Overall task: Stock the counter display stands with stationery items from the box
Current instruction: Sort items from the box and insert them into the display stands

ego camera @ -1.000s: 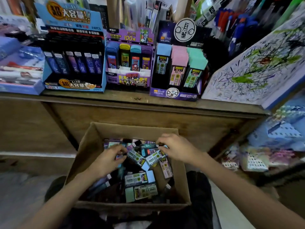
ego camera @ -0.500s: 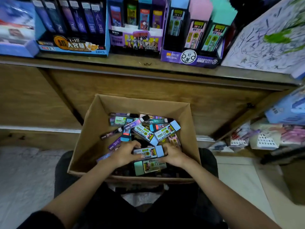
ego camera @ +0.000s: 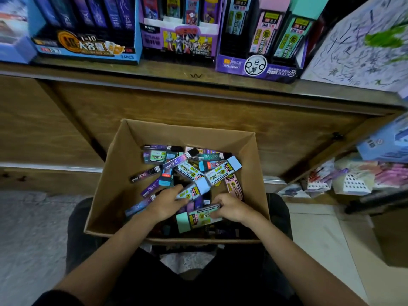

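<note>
2 hands in the box (ego camera: 105, 195): left hand (ego camera: 164, 204) holds a blue pack (ego camera: 197, 188), right hand (ego camera: 234, 209) grips a green pack (ego camera: 189, 221).

Both forearms reach down; left hand (ego camera: 166, 203) grips a blue-ended pack (ego camera: 197, 188), right hand (ego camera: 230, 208) a mint-ended pack (ego camera: 192, 220).

Place: stationery shop. Wooden bench (ego camera: 198, 85) carries row of printed retail display stands (ego camera: 88, 49), one marked "24PCS", filled with identical labelled cases (ego camera: 262, 34) in neat rows. Pad (ego camera: 357, 51) covered with pen scribbles stands beside them. Cardboard box (ego camera: 114, 184) below holds many loose packaged cases (ego camera: 223, 171). More wrapped goods (ego camera: 353, 180) lie at right, low.
</note>
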Available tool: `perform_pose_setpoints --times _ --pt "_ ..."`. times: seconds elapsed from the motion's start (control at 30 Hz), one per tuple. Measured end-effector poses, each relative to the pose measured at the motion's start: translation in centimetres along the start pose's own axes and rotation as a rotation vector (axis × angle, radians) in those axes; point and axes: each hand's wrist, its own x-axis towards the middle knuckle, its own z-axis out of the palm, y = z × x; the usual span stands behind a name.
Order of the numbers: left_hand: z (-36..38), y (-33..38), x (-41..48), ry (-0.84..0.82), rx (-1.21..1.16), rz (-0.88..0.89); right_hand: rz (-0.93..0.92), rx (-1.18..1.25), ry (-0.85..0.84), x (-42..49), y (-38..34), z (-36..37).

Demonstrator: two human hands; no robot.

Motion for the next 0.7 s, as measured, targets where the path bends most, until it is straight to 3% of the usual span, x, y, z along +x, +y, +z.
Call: perform_pose_setpoints --times 0.07,0.2,0.27,0.37,0.57,0.7 --pt "-0.9 0.3 0.0 0.120 -0.179 -0.030 -0.068 0.200 0.043 -0.3 -0.4 -0.7" --pt "-2.0 1.3 -0.4 0.335 -0.797 -0.094 -0.102 0.650 0.159 -1.1 -1.1 -1.8" --pt "-2.5 1.8 -0.6 0.411 -0.941 -0.087 -0.090 0.841 0.205 -1.4 -1.4 -2.3" --pt "-2.8 2.7 -0.8 0.398 -1.008 -0.062 -0.126 1.040 0.199 -1.8 -2.4 -2.5" --pt "-2.3 6.0 -1.3 0.325 -1.057 0.037 -0.254 1.140 0.139 -2.9 -5.6 -1.4" --pt "-3.2 7.4 -1.6 0.377 -1.131 0.055 -0.290 0.927 0.221 -3.8 -7.6 -0.9"
